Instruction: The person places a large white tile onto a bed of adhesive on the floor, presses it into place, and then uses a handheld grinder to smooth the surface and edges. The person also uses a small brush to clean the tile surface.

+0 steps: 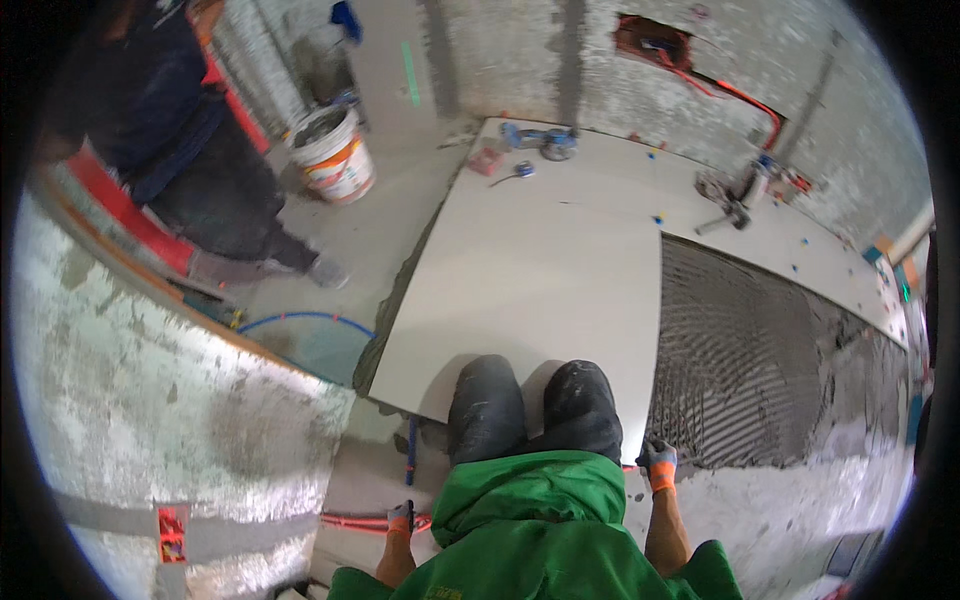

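Observation:
I kneel on a large pale floor tile [540,290]. My right hand [657,458], in a grey and orange glove, is beside the tile's near right corner, at the lower edge of a bed of combed grey mortar [735,360]. Its fingers look curled; what they hold, if anything, is too small to make out. My left hand [400,516], also gloved, hangs low to the left of my body, next to red pipes [355,523] on the floor. Its fingers are too small to read.
At the tile's far end lie a blue power tool [548,141], a tape-like blue item [523,170] and a pinkish-red pack [487,160]. Another tool [738,195] sits on the far right tiles. A person [190,150] stands at left near a white bucket [332,158]. A blue pipe [300,317] curves nearby.

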Tool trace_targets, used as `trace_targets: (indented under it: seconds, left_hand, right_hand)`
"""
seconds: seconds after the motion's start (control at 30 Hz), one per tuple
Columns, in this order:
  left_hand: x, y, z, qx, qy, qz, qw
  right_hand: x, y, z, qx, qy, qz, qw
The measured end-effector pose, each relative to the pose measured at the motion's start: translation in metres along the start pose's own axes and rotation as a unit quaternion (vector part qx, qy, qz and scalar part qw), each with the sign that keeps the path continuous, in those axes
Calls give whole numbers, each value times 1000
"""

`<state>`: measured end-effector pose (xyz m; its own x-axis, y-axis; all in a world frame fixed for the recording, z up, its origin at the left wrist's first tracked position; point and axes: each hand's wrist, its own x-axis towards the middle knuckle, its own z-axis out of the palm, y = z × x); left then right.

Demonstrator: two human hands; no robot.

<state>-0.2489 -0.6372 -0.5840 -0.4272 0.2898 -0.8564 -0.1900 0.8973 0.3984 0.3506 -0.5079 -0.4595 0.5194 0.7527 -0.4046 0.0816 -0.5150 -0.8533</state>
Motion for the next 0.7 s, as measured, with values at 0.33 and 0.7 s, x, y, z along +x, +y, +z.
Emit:
trace_targets:
  seconds: [0.33, 0.7]
  left_hand:
    - [13, 199, 56, 92, 50, 421, 901]
    - [-33, 159, 65, 95, -72, 118, 986]
  right_hand:
    - [-68, 218, -22, -66, 23, 102, 992]
    - [-89, 121, 5, 50, 55, 187, 980]
